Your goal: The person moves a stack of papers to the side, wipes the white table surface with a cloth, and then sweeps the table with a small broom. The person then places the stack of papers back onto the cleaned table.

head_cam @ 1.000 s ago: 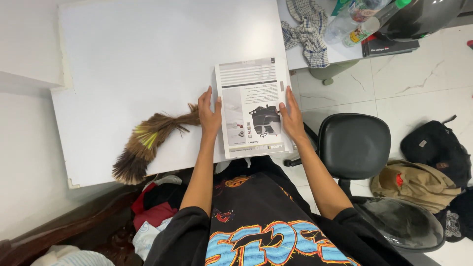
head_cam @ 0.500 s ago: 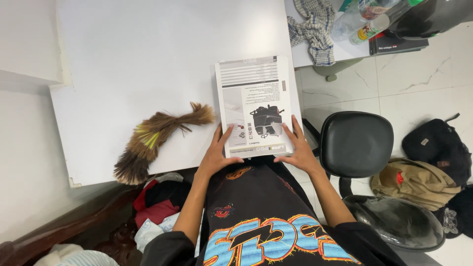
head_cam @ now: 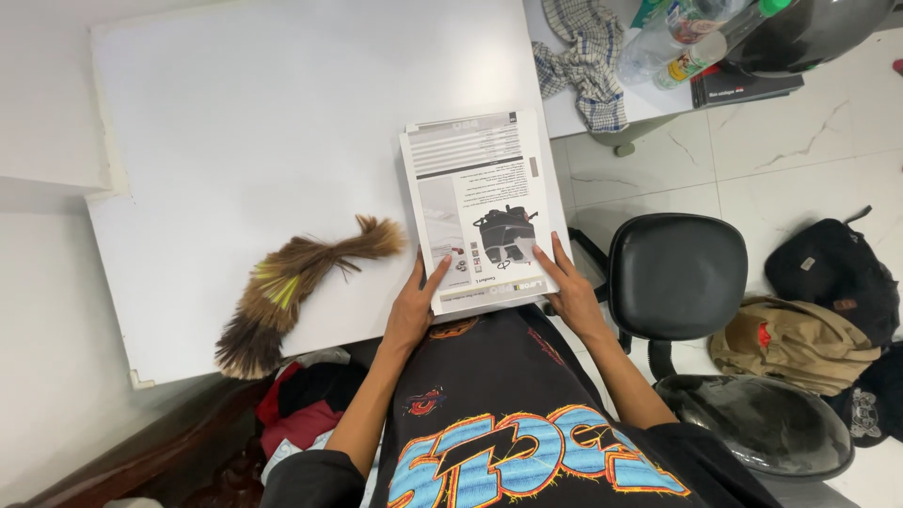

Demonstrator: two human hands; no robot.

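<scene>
A stack of printed paper sheets (head_cam: 478, 202) lies on the white table (head_cam: 282, 122), near its right edge, with grey bands and a dark picture on the top sheet. My left hand (head_cam: 412, 309) grips the stack's near left corner, thumb on top. My right hand (head_cam: 568, 290) holds the near right corner, fingers resting on the top sheet. A small brown grass broom (head_cam: 292, 282) lies on the table just left of the stack, apart from my left hand.
A black office chair (head_cam: 675, 275) stands right of the table. A second table (head_cam: 602, 103) beyond holds a checked cloth (head_cam: 585, 58), plastic bottles (head_cam: 687, 38) and a dark helmet (head_cam: 809, 28). Bags (head_cam: 809, 339) and another helmet (head_cam: 767, 423) lie on the tiled floor.
Both hands slid from the stack's long sides down to its near corners. The stack has stayed in place on the table.
</scene>
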